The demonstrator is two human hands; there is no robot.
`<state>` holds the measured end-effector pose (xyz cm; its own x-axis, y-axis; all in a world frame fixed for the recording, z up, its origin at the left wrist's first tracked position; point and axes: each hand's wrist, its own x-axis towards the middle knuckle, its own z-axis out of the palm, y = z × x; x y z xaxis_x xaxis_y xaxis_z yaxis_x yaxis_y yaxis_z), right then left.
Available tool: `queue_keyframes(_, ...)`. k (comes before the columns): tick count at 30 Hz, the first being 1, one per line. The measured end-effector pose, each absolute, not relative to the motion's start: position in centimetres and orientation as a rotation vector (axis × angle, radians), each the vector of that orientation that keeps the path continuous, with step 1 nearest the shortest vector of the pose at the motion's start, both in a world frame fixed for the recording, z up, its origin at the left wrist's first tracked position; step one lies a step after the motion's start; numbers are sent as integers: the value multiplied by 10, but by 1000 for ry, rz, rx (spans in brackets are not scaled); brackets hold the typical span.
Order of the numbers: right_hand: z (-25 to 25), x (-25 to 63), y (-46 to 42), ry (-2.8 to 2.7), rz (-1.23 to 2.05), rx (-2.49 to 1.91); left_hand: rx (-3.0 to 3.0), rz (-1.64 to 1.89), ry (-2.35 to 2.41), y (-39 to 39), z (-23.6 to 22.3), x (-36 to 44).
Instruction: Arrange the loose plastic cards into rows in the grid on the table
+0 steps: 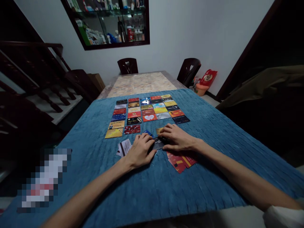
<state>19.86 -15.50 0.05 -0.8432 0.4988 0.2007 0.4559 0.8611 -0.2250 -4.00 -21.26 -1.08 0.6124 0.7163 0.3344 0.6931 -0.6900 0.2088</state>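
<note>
Head view: dark card (pixel 158 143) lies flat-looking between left hand (pixel 141 148) and right hand (pixel 177 137), fingers of both curled over its ends, so can't tell if either actually grips it or just rests on it. Partly hidden: blue card (pixel 148 133) behind the left fingers, gold card (pixel 159 129) behind the right, red cards (pixel 180 161) under the right hand and forearm. Print on the card grid (pixel 148 112) mostly too small to read; object at lower left (pixel 45 180) pixelated, unidentifiable.
</note>
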Motion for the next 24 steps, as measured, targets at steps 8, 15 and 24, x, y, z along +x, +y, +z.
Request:
queue_keyframes(8,3,199,-156,-2784,274,-667,2756,665,1213,-214,-14,-42)
queue_keyframes(15,4,199,-156,-2751,198,-584,2752,807,1159,-212,-12,-43)
queue_keyframes(24,-9,198,-151,-2603,-23,-558,2766,982,1097,-206,-7,-48)
